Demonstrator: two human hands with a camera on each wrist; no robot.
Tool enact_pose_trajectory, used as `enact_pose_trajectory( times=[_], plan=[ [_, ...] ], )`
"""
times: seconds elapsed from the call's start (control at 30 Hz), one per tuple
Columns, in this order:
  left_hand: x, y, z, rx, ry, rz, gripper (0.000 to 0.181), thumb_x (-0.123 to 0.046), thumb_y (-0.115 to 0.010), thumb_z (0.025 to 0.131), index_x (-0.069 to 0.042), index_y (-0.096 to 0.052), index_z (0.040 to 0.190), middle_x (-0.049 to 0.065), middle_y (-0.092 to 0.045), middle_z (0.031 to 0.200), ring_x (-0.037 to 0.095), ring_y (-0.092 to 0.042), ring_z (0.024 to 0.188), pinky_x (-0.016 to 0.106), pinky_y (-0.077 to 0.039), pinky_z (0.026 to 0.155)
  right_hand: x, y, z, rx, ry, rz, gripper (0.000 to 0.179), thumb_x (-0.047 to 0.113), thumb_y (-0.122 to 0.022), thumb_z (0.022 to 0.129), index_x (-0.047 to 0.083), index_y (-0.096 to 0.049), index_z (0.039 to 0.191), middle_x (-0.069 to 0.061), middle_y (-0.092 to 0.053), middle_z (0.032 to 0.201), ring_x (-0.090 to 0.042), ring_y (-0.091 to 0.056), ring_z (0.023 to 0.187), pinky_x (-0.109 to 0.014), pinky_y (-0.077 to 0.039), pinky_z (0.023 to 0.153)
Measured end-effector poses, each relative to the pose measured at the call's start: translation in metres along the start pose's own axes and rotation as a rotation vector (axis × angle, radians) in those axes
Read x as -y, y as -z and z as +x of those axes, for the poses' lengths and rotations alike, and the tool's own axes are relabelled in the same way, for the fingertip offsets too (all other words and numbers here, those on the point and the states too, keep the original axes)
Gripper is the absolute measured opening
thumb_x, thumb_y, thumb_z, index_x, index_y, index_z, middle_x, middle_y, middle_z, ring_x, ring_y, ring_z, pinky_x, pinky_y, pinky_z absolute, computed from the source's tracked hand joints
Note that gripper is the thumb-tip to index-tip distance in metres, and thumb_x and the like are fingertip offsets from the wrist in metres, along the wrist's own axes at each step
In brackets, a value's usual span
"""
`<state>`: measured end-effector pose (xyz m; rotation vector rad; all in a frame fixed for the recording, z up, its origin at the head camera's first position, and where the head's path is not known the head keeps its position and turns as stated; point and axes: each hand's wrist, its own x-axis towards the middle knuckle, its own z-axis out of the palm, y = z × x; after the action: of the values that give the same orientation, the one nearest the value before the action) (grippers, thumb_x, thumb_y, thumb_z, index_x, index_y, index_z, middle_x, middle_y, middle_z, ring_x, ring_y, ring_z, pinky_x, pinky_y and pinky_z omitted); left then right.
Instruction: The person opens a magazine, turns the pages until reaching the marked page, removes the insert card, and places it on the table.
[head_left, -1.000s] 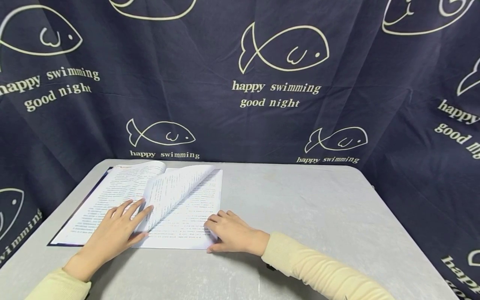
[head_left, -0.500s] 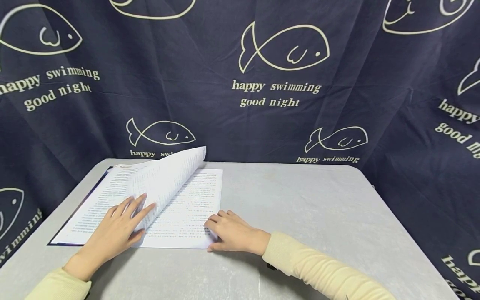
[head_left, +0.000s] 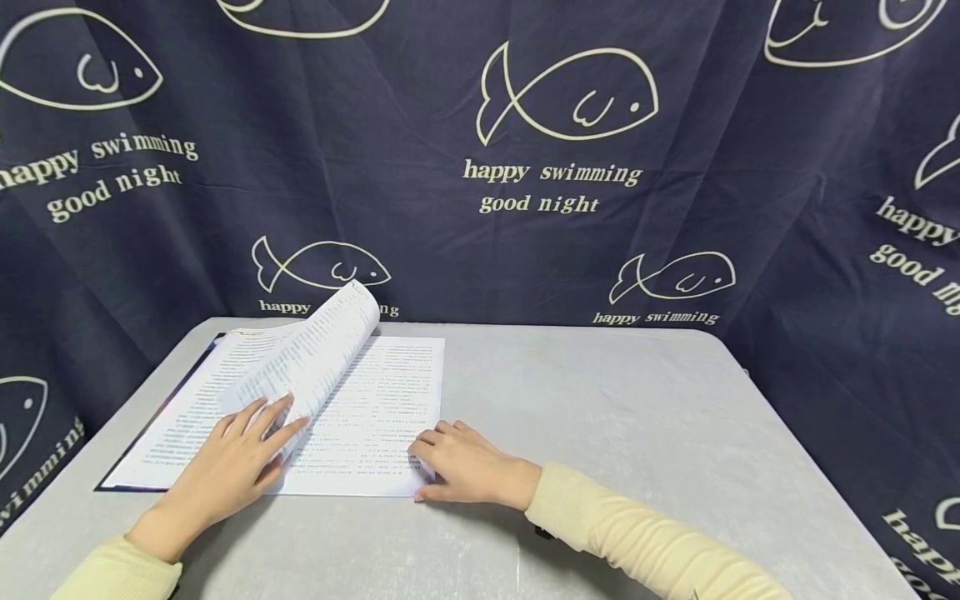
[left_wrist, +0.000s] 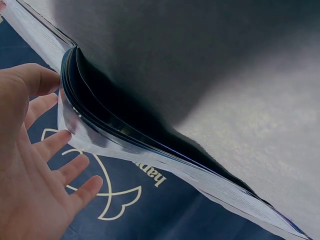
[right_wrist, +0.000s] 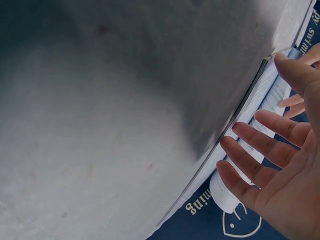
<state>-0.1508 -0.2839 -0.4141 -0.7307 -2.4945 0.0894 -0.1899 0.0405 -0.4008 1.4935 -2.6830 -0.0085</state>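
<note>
An open book (head_left: 401, 408) with printed white pages and a dark cover lies on the left side of the table. One leaf (head_left: 330, 333) stands curled up over the middle, its top corner bent back to the left. My left hand (head_left: 232, 462) rests with spread fingers on the lower middle of the book, against the foot of that leaf. In the left wrist view the thumb (left_wrist: 42, 80) is at the bottom edge by the spine. My right hand (head_left: 472, 467) rests on the lower right corner of the right page, fingers loosely extended and thumb at the bottom edge.
The grey table (head_left: 600, 417) extends to the right of the book and in front of it. A dark blue cloth (head_left: 555, 250) printed with fish and words hangs behind and on both sides.
The leaf has swung up from the right page and over to the left, uncovering more of the right page. Both hands have stayed nearly in place.
</note>
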Motion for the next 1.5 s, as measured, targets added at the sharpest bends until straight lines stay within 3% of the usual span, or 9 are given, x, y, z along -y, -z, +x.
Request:
enact_pose_trajectory(
  times=[0.13,0.27,0.37,0.53,0.6,0.67,0.87,1.13,1.5],
  plan=[
    [-0.0003,-0.0002,-0.0009,0.01,0.007,0.0,0.051,-0.025,-0.058,0.071,-0.018,-0.056,0.122,0.014,-0.047,0.132,0.043,-0.047,0.11,0.056,-0.039,0.078,0.0003,0.0004,-0.0002,0.003,-0.001,0.002,0.052,0.054,-0.059,0.08,0.017,-0.055,0.116,0.005,-0.061,0.111,-0.01,-0.052,0.095,-0.032,-0.046,0.085],
    [0.0007,-0.0025,-0.002,-0.012,-0.008,0.008,0.046,-0.046,-0.033,0.093,-0.017,-0.056,0.121,0.014,-0.049,0.13,0.043,-0.049,0.108,0.056,-0.039,0.077,0.0009,0.0003,-0.0006,0.004,-0.002,0.0,0.054,0.055,-0.059,0.079,0.017,-0.055,0.117,0.004,-0.061,0.111,-0.01,-0.053,0.095,-0.032,-0.046,0.085],
    [0.0017,-0.0049,-0.0028,-0.04,-0.02,0.019,0.067,-0.054,-0.007,0.093,-0.017,-0.056,0.12,0.014,-0.05,0.128,0.043,-0.05,0.105,0.056,-0.04,0.074,0.0013,0.0001,-0.0009,0.005,-0.004,-0.001,0.055,0.055,-0.06,0.078,0.017,-0.055,0.117,0.004,-0.061,0.112,-0.011,-0.052,0.095,-0.03,-0.045,0.084],
    [0.0018,-0.0042,-0.0016,-0.057,-0.019,0.015,0.068,-0.051,-0.004,0.093,-0.015,-0.056,0.119,0.015,-0.049,0.128,0.043,-0.05,0.105,0.057,-0.04,0.073,0.001,-0.0003,-0.0007,0.0,-0.003,-0.006,0.056,0.055,-0.062,0.076,0.017,-0.055,0.117,0.004,-0.061,0.111,-0.011,-0.053,0.094,-0.028,-0.044,0.081],
    [0.0016,-0.0033,-0.0012,-0.052,-0.018,0.008,0.064,-0.048,-0.007,0.093,-0.015,-0.056,0.119,0.016,-0.048,0.129,0.043,-0.049,0.106,0.057,-0.04,0.074,0.0008,-0.0002,-0.0005,-0.002,-0.002,-0.006,0.056,0.055,-0.062,0.076,0.017,-0.055,0.116,0.005,-0.061,0.11,-0.01,-0.053,0.093,-0.027,-0.044,0.08],
    [0.0018,-0.0023,-0.0011,-0.039,-0.018,0.002,0.048,-0.041,-0.026,0.093,-0.014,-0.056,0.12,0.016,-0.048,0.13,0.043,-0.049,0.107,0.057,-0.04,0.075,0.0006,0.0002,-0.0006,0.0,-0.003,-0.003,0.056,0.055,-0.062,0.076,0.017,-0.055,0.116,0.005,-0.061,0.11,-0.01,-0.052,0.092,-0.027,-0.044,0.081],
    [0.0019,-0.0004,-0.0005,-0.015,-0.028,0.0,0.057,-0.018,-0.067,0.06,-0.013,-0.059,0.116,0.016,-0.049,0.129,0.042,-0.049,0.108,0.056,-0.04,0.077,0.0001,0.0025,-0.0009,0.008,-0.003,0.018,0.053,0.053,-0.062,0.078,0.017,-0.055,0.117,0.005,-0.062,0.11,-0.007,-0.052,0.088,-0.026,-0.044,0.079],
    [0.0026,-0.0005,-0.0023,-0.011,-0.034,-0.005,0.053,-0.015,-0.068,0.058,-0.013,-0.061,0.111,0.015,-0.058,0.119,0.037,-0.053,0.105,0.054,-0.041,0.079,-0.0008,0.0038,-0.0014,-0.015,0.019,0.021,0.041,0.043,-0.062,0.081,0.017,-0.057,0.112,0.007,-0.063,0.102,-0.005,-0.049,0.08,-0.024,-0.043,0.075],
    [-0.002,0.0035,-0.0021,0.085,0.007,0.016,0.053,-0.015,-0.076,0.061,-0.014,-0.062,0.111,0.013,-0.061,0.113,0.031,-0.057,0.1,0.053,-0.042,0.078,-0.0023,0.0016,0.0012,-0.036,0.023,0.036,0.032,0.032,-0.066,0.078,0.019,-0.061,0.106,0.008,-0.064,0.102,-0.006,-0.054,0.086,-0.022,-0.043,0.074]
  ],
)
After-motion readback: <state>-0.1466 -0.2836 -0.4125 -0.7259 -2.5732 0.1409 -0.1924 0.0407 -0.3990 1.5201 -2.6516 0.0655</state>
